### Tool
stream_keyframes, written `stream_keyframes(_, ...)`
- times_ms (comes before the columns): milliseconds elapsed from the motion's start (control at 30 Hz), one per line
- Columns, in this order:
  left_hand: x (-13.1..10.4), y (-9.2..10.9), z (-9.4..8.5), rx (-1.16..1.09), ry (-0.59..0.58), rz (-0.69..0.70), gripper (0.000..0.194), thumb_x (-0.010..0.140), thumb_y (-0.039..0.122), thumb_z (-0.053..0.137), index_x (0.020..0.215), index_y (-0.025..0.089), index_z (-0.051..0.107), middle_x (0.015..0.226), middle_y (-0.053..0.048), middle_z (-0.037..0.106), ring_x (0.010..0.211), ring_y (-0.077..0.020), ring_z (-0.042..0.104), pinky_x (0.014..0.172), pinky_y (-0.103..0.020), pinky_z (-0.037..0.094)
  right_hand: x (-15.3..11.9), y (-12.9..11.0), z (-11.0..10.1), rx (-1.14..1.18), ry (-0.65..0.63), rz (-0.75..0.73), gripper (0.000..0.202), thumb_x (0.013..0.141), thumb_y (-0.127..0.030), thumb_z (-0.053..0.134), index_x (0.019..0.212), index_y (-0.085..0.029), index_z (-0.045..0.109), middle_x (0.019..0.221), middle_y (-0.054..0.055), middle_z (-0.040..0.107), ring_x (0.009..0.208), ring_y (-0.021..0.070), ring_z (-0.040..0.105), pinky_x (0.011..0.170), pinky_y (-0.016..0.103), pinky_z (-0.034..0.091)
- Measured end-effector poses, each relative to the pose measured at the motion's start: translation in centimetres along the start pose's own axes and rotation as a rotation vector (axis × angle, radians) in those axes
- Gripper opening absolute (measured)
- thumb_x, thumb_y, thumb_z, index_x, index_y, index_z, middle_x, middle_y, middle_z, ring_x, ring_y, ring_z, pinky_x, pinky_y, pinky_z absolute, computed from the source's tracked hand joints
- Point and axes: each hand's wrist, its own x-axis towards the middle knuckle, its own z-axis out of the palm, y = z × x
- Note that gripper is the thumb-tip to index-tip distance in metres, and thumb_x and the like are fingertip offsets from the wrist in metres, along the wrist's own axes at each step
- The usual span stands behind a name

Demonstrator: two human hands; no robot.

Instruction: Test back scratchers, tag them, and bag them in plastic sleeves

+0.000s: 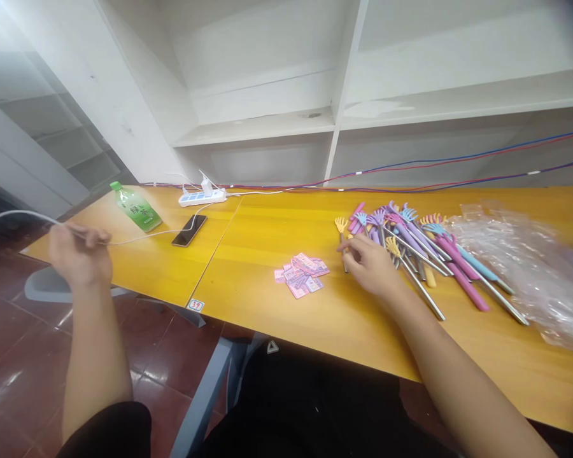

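My left hand [80, 256] is raised at the left, fingers closed around a white cable [138, 239] that runs to the power strip. Over the table, my right hand [365, 261] has its fingers pinched at the stem of a yellow hand-shaped back scratcher [340, 225], at the left edge of a pile. That pile of back scratchers [413, 238] is pink, purple, blue and yellow with metal rods. Left of my right hand lies a loose heap of small pink and purple cards [302, 275].
A green-labelled bottle [136, 207] leans at the left near a phone [190, 230] and a white power strip [202, 197]. Clear plastic bags [530, 270] lie at the right. White shelves [267, 127] stand behind the wooden table [253, 318].
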Motion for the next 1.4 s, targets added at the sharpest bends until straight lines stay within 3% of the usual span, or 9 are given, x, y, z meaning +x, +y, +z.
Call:
stream_keyframes(100,-3.2,0.8,4.5,0.010,-0.456,-0.059,0.031,0.093,0.045,0.070,0.089,0.015,0.063,0.055,0.008,0.037,0.048,-0.0097,0.035,0.047,-0.023,0.035,0.0,-0.4,-0.2,0.048,-0.005,0.003,0.020,0.093,-0.018,0.051,0.102,-0.021,0.068,0.080,0.003,0.060,0.073,0.0200,0.060,0.071,0.034,0.043)
stream_keyframes(267,-9.4,-1.0,11.7,0.301,-0.908,-0.401,0.034,0.100,0.049,0.058,0.106,0.017,0.069,0.058,0.008,0.034,0.048,-0.0087,0.029,0.045,-0.022,0.023,-0.2,-2.1,0.0,0.296,-0.087,0.057,0.036,0.101,-0.030,0.055,0.137,-0.023,0.058,0.104,0.007,0.069,0.067,0.0152,0.058,0.065,0.033,0.048)
stream_keyframes(400,-14.6,-3.0,16.1,0.661,-1.314,-0.236,0.034,0.102,0.042,0.047,0.093,0.019,0.071,0.069,0.000,0.060,0.064,-0.0146,0.054,0.061,-0.026,0.038,-0.4,-4.2,0.9,0.661,-0.117,0.122,0.097,0.093,-0.041,0.075,0.168,-0.039,0.013,0.164,0.018,0.042,0.071,0.0118,0.065,0.064,0.033,0.057)
stream_keyframes(500,-18.1,-4.1,17.8,0.864,-1.457,-0.059,0.034,0.102,0.032,0.042,0.086,0.020,0.070,0.079,-0.006,0.070,0.073,-0.0202,0.064,0.069,-0.030,0.041,-0.3,-5.1,1.8,0.850,-0.118,0.162,0.115,0.086,-0.043,0.084,0.168,-0.047,0.003,0.175,0.019,0.021,0.079,0.0121,0.069,0.071,0.035,0.063)
stream_keyframes(767,-22.1,-6.4,16.8,0.988,-1.429,0.282,0.030,0.106,0.030,0.040,0.099,0.021,0.067,0.091,-0.010,0.075,0.078,-0.0227,0.068,0.068,-0.031,0.041,0.2,-3.0,3.6,0.818,-0.146,0.287,0.069,0.090,-0.050,0.077,0.150,-0.027,0.053,0.152,0.017,0.055,0.104,0.0225,0.070,0.080,0.038,0.065)
stream_keyframes(900,-22.4,-6.8,15.7,0.936,-1.407,0.357,0.027,0.105,0.026,0.041,0.095,0.021,0.065,0.087,-0.007,0.073,0.077,-0.0201,0.066,0.069,-0.030,0.039,0.8,-3.3,3.4,1.084,-0.053,0.320,0.059,0.091,-0.052,0.076,0.141,-0.028,0.056,0.138,0.012,0.065,0.081,0.0141,0.066,0.070,0.031,0.059)
stream_keyframes(1067,-21.5,-6.7,14.4,0.902,-1.350,0.327,0.026,0.102,0.023,0.043,0.083,0.020,0.061,0.076,-0.004,0.066,0.069,-0.0166,0.059,0.066,-0.029,0.035,1.5,-2.3,1.0,1.142,0.256,0.343,0.037,0.093,-0.060,0.071,0.101,-0.024,0.063,0.084,0.001,0.063,0.056,0.0095,0.045,0.051,0.024,0.042)
stream_keyframes(1267,-18.9,-6.7,12.2,0.954,-1.343,0.208,0.026,0.096,0.020,0.045,0.073,0.020,0.057,0.070,-0.003,0.062,0.067,-0.0173,0.056,0.067,-0.031,0.037,1.9,-0.4,-0.7,1.123,0.473,0.343,0.037,0.091,-0.057,0.074,0.102,-0.026,0.059,0.080,-0.003,0.053,0.057,0.0087,0.041,0.052,0.022,0.040)
stream_keyframes(1400,-18.0,-5.1,13.1,0.841,-1.290,0.238,0.025,0.102,0.028,0.045,0.094,0.020,0.067,0.100,-0.010,0.071,0.098,-0.0258,0.064,0.090,-0.039,0.048,1.6,-1.7,0.1,1.085,0.381,0.363,0.037,0.092,-0.057,0.074,0.107,-0.026,0.059,0.081,-0.002,0.062,0.053,0.0093,0.047,0.047,0.022,0.041)
